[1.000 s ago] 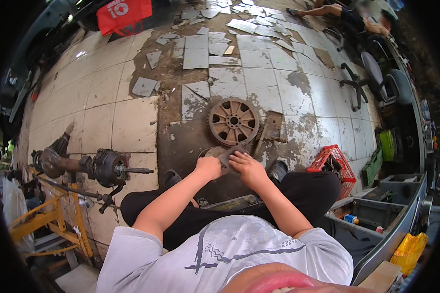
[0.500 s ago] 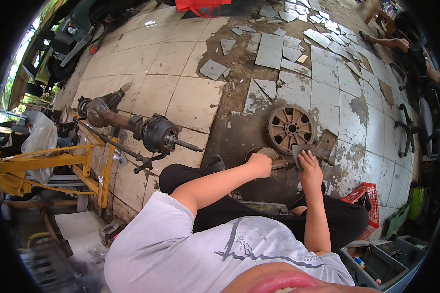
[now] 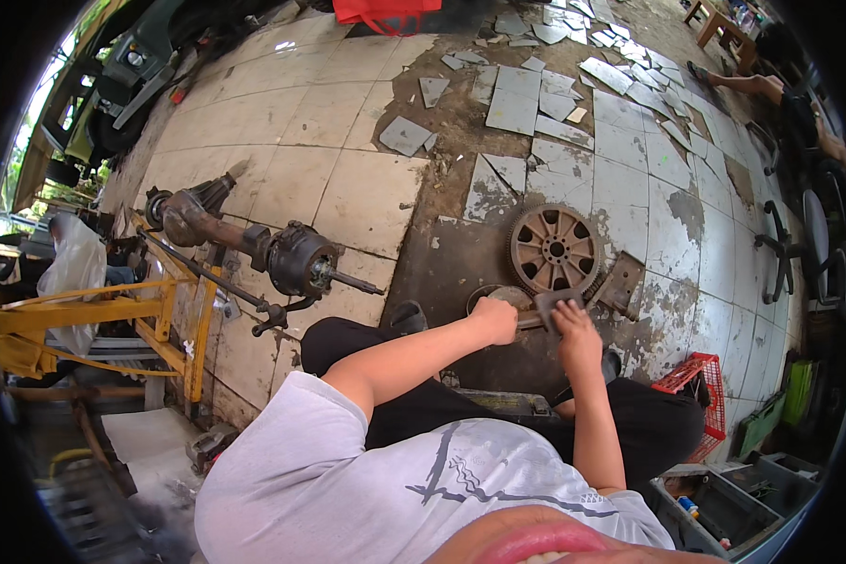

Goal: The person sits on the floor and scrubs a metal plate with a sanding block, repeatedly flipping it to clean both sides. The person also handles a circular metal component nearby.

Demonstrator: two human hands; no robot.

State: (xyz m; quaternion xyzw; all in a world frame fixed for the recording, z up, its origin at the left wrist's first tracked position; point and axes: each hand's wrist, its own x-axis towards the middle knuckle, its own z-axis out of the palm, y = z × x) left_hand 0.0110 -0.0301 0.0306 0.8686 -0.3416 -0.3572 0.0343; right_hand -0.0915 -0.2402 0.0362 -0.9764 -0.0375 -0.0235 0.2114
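My left hand (image 3: 494, 321) is closed in a fist around a metal rod (image 3: 530, 321), whose bare end sticks out to the right. My right hand (image 3: 579, 340) has its fingers over a dark, flat square pad (image 3: 555, 303) and presses it at the end of the rod. Whether the pad is sandpaper or cloth I cannot make out. Just beyond both hands lies a rusty toothed flywheel (image 3: 556, 250) on the floor. A round metal rim (image 3: 480, 299) shows behind my left fist, partly hidden by it.
A rusty metal plate (image 3: 620, 284) lies right of the flywheel. To the left, an axle assembly (image 3: 254, 244) rests by a yellow metal frame (image 3: 85, 311). A red crate (image 3: 710, 395) and a grey divided bin (image 3: 724, 508) stand at lower right. Broken tiles (image 3: 512, 99) litter the far floor.
My right hand and the pad have moved left along the rod, toward my left fist. My left hand keeps its grip. The whole view has shifted slightly.
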